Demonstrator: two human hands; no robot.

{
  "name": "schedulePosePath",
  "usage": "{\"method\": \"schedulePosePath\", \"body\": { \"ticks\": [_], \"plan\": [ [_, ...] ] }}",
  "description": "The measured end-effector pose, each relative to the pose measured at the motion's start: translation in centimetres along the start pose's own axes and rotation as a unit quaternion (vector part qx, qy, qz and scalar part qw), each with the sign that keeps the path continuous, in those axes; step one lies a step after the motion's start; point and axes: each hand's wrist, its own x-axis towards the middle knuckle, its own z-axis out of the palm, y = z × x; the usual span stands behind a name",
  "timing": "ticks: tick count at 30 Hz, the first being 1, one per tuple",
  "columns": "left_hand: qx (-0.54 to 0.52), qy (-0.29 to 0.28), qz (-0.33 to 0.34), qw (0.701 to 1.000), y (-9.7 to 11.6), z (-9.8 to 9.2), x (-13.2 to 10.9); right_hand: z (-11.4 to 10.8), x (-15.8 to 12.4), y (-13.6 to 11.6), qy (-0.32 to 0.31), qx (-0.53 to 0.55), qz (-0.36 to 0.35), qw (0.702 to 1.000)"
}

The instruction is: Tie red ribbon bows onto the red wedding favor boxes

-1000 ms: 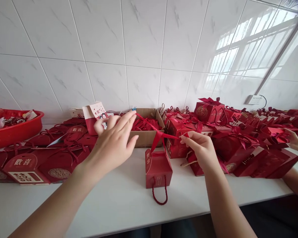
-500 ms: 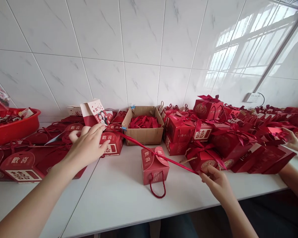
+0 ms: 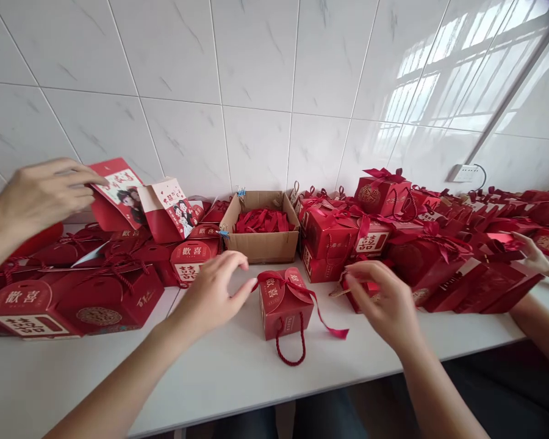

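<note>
Ribbon tying looks like the step in hand. One small red box (image 3: pixel 283 308) sits on the white table (image 3: pixel 238 381), right between the two hands. A red ribbon (image 3: pixel 333 332) lies across its top, and one end trails off to the right. The left hand (image 3: pixel 210 296) hovers just beside the box, fingers half curled, holding nothing. The right hand (image 3: pixel 387 302) is near too, fingers loosely spread and also empty. A neat bow would call for pinching both ribbon ends gently. At far left, another person's hand (image 3: pixel 41 192) holds a red paper bag (image 3: pixel 119 192).
</note>
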Motion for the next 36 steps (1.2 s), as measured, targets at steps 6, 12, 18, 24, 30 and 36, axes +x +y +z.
{"method": "schedulePosePath", "body": {
  "ticks": [6, 12, 18, 24, 30, 36],
  "plan": [
    [-0.151, -0.046, -0.059, 0.986, 1.0, 4.0, 0.9, 4.8, 1.1, 0.1, -0.257, 0.094, 0.118, 0.955],
    [-0.205, -0.034, -0.109, 0.972, 0.5, 5.5, 0.2, 6.4, 0.5, 1.5, -0.288, 0.120, 0.183, 0.932],
    [-0.292, -0.075, -0.229, 0.925, 0.7, 6.0, 0.0, 6.4, 1.1, 1.7, -0.299, 0.091, 0.182, 0.932],
    [-0.335, -0.088, -0.272, 0.898, 0.7, 6.2, -0.1, 6.8, 1.6, 1.9, -0.331, 0.101, 0.195, 0.918],
    [-0.379, -0.107, -0.262, 0.881, 0.6, 6.4, -0.3, 7.1, 1.6, 2.0, -0.340, 0.114, 0.214, 0.909],
    [-0.444, -0.135, -0.227, 0.856, 0.8, 6.3, -0.5, 7.0, 1.7, 2.3, -0.337, 0.151, 0.223, 0.902]
  ]
}}
